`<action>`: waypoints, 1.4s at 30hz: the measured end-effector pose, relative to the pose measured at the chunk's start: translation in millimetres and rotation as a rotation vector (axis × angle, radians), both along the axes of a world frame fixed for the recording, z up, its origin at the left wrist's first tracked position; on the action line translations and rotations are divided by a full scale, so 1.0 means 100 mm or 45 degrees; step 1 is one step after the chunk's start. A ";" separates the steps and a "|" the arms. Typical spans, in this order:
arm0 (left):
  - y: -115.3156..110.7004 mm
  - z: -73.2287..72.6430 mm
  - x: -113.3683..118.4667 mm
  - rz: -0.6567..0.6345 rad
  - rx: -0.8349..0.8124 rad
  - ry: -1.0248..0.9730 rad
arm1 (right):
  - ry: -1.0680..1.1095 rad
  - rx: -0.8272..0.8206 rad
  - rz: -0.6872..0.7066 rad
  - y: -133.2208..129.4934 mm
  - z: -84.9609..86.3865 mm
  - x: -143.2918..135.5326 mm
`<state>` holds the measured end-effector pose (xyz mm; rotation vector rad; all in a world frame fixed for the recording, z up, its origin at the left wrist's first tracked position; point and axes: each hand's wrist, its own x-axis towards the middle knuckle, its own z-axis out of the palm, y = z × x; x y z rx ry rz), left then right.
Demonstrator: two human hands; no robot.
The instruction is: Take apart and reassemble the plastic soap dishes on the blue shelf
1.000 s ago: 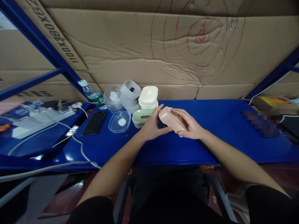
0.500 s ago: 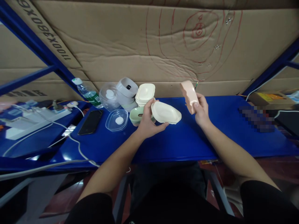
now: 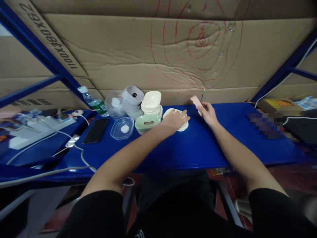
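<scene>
My left hand (image 3: 175, 120) lies over a cream plastic lid or shallow dish (image 3: 183, 127) on the table, fingers stretched out and partly covering it. In my right hand (image 3: 209, 114), a peach-coloured piece with a wavy edge (image 3: 196, 101) is gripped between thumb and fingers and held up on a tilt. What kind of piece it is I cannot make out. Close to my left wrist stands a pale green container with a slot in its side (image 3: 148, 123). Behind it is a stack of cream containers (image 3: 151, 101).
Grey containers (image 3: 133, 99), round clear containers (image 3: 115, 104) and a clear lid (image 3: 122, 128) stand to the left. Farther left are a water bottle (image 3: 95, 103), a black phone (image 3: 96, 130) and a power strip (image 3: 47, 130) with cables. Cardboard (image 3: 119, 49) walls the blue table's (image 3: 193, 153) back.
My left hand has lowered the cream piece onto the table and loosened its fingers, now flat over it. The peach piece, still in my right hand, has turned. The view has shifted slightly.
</scene>
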<state>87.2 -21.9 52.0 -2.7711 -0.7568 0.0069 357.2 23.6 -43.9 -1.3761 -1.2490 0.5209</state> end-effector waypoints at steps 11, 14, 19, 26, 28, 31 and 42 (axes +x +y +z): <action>-0.10 -0.49 0.01 0.064 -0.001 -0.163 | -0.077 -0.052 0.179 -0.09 0.09 -0.14; -0.13 -0.61 0.04 0.131 0.066 -0.294 | -0.478 0.037 0.063 -0.11 0.07 -0.11; -0.13 -0.66 0.03 0.218 0.075 -0.375 | -0.834 -0.076 0.169 -0.10 -0.01 -0.06; -0.12 -0.59 -0.18 0.285 0.017 -0.425 | -0.862 0.023 0.622 -0.20 -0.03 -0.23; -0.12 -0.56 -0.22 0.264 -0.004 -0.498 | -0.866 0.045 0.667 -0.24 -0.01 -0.27; -0.14 -0.52 -0.23 0.120 -0.073 -0.599 | -0.882 -0.002 0.649 -0.25 0.00 -0.24; -0.34 -0.67 -0.09 -0.226 -0.478 -0.315 | -0.986 -0.181 0.473 -0.17 -0.06 -0.06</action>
